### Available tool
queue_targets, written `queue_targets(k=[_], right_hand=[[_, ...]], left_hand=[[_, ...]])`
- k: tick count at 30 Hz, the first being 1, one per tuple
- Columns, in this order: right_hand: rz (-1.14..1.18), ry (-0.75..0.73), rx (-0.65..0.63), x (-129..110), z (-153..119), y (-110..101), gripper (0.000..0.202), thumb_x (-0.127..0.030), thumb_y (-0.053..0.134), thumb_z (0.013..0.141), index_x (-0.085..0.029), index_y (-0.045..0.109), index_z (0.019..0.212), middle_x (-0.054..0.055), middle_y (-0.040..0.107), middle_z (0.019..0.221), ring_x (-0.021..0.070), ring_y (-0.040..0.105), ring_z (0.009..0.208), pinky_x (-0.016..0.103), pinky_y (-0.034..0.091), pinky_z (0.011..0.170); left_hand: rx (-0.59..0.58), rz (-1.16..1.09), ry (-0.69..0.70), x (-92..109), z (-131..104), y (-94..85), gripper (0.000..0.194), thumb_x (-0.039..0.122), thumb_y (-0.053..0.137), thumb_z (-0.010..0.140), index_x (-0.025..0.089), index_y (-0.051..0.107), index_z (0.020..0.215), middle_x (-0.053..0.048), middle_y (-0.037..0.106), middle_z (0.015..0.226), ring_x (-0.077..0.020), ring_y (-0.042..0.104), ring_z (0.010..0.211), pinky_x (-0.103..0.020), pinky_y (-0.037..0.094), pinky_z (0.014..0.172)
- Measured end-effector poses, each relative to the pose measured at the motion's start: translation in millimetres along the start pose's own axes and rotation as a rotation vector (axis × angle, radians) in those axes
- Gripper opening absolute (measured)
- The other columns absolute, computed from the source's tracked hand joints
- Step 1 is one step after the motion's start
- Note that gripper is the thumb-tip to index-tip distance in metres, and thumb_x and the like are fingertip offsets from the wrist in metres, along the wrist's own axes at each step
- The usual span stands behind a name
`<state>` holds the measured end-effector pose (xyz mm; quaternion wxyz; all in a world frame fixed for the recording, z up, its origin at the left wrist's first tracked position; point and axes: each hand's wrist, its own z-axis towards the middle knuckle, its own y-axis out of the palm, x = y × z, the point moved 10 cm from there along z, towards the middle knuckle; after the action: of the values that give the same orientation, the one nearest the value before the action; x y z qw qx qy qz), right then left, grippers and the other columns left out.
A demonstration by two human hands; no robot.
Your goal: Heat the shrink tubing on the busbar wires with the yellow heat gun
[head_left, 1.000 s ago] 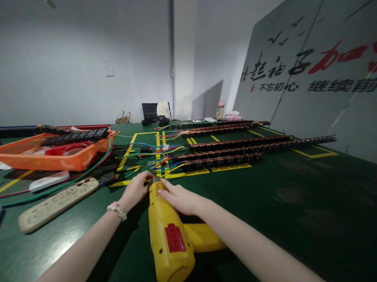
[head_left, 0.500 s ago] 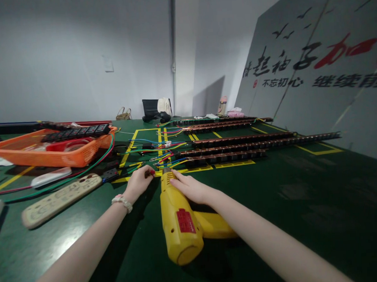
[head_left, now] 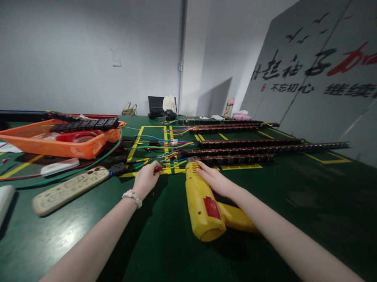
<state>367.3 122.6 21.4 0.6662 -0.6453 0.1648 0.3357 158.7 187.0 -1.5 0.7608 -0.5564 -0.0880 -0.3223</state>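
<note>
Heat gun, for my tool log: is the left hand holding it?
No: the right hand holds the heat gun, while the left hand is apart from it.

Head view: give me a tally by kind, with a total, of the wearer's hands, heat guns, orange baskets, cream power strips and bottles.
Hands: 2 (left hand, right hand)
Heat gun: 1
Orange basket: 1
Cream power strip: 1
Bottle: 1
Total: 6

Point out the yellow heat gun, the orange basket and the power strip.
Heat gun (head_left: 198,202), head view: on the yellow casing.
Basket (head_left: 65,150), head view: on the orange front wall.
Power strip (head_left: 71,190), head view: middle of the cream top.
</note>
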Motion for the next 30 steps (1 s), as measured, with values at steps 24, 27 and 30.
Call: queue_targets(k=[24,27,30], right_hand=[[0.003,-0.002,-0.123,-18.1,-11.4,33.5,0.071,-0.061,0.027,0.090,-0.016,0.025,0.145,0.016,0.041,0.139,0.0289,0.042,0.124,0.044,0.027,0.104],[0.014,-0.020,-0.173,-26.7,-9.9,48.3,0.073,-0.064,0.025,0.089,-0.020,0.021,0.146,0.016,0.042,0.139,0.0298,0.042,0.124,0.044,0.028,0.102],[0.006,-0.026,-0.217,-32.3,-9.4,58.0,0.074,-0.067,0.023,0.088,-0.022,0.020,0.146,0.016,0.043,0.137,0.0312,0.041,0.124,0.046,0.027,0.102]], left_hand=[[0.018,0.103,0.027,4.8,-1.7,-0.1,0.022,0.015,0.045,0.077,0.025,0.061,0.088,-0.003,0.064,0.088,-0.0190,0.058,0.083,-0.026,0.038,0.067],[0.021,0.094,0.032,5.4,-1.4,0.1,0.023,0.014,0.044,0.076,0.025,0.061,0.087,-0.003,0.064,0.085,-0.0185,0.058,0.081,-0.026,0.038,0.066],[0.023,0.084,0.042,6.0,-1.2,-0.3,0.023,0.013,0.043,0.076,0.025,0.060,0.086,-0.002,0.065,0.084,-0.0178,0.058,0.080,-0.025,0.038,0.064]])
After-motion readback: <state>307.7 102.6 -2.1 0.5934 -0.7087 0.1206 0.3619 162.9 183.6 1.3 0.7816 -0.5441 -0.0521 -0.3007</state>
